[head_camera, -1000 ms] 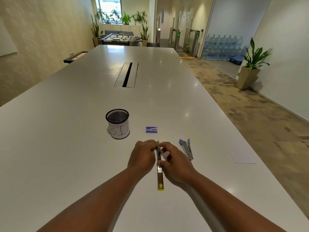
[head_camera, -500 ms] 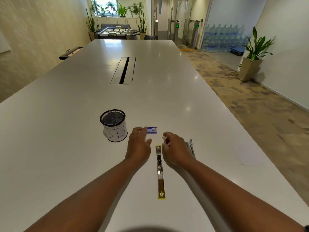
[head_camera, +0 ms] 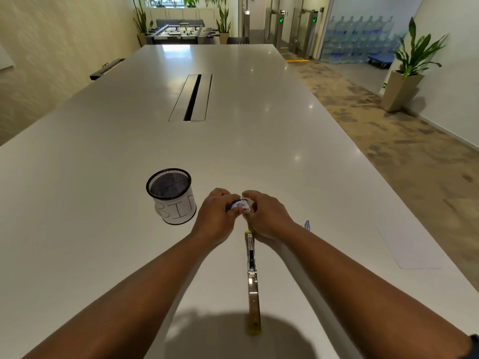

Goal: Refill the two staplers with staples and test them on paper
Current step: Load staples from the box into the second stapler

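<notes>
A yellow stapler lies swung fully open and flat on the white table, running from near my chest towards my hands. Beyond its far end, my left hand and my right hand both pinch a small blue staple box held between them just above the table. Only the purple tip of the second stapler shows, to the right of my right wrist; the rest is hidden by my forearm. A white sheet of paper lies near the table's right edge.
A black mesh cup with a paper label reading BIN stands just left of my left hand. A cable slot is set into the table's middle, farther away. The table's right edge drops to a carpeted floor.
My hands left the yellow stapler, which stays open on the table, reached forward and took hold of the blue staple box. The view has shifted closer and lower.
</notes>
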`<action>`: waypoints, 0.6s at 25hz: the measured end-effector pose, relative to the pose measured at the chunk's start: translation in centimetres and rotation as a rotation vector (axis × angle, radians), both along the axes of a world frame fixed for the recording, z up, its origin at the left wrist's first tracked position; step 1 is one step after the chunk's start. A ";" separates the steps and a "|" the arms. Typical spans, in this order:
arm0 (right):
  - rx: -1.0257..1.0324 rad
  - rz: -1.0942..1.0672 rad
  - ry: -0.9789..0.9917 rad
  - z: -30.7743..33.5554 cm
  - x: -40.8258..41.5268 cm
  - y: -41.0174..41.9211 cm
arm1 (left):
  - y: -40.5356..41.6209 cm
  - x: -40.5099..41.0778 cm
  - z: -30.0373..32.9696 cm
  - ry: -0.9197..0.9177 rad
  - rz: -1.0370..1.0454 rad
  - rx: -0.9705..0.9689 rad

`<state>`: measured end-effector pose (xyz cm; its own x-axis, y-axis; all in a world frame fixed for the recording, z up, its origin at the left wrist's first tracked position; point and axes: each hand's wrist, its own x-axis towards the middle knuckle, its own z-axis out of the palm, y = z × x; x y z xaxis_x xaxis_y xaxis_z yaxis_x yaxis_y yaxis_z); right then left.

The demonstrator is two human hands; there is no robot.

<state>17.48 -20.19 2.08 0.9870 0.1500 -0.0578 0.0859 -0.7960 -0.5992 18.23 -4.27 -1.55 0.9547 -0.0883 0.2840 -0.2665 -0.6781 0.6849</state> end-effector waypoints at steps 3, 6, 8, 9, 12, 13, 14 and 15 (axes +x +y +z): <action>0.012 -0.030 -0.002 -0.1 0.2 0.2 | 0.0 -0.3 0.2 -0.007 -0.017 -0.002; 0.063 -0.089 0.011 -0.2 0.4 -0.1 | -0.3 -0.5 0.3 0.003 0.004 0.002; 0.080 -0.110 0.018 -0.3 0.3 -0.2 | -0.3 -0.5 0.4 0.014 0.016 0.007; 0.085 -0.115 0.021 -0.2 0.3 -0.3 | -0.4 -0.6 0.4 0.018 0.016 0.010; 0.160 -0.124 0.028 -0.1 -0.2 -0.3 | -0.3 -0.6 0.5 0.016 -0.003 0.002; 0.206 -0.140 0.030 0.0 -0.3 -0.3 | -0.3 -0.6 0.5 0.017 -0.007 -0.001; 0.244 -0.162 0.026 0.0 -0.4 -0.3 | -0.3 -0.6 0.5 0.018 -0.006 0.000; 0.270 -0.189 0.016 0.0 -0.5 -0.3 | -0.3 -0.6 0.5 0.020 -0.002 0.002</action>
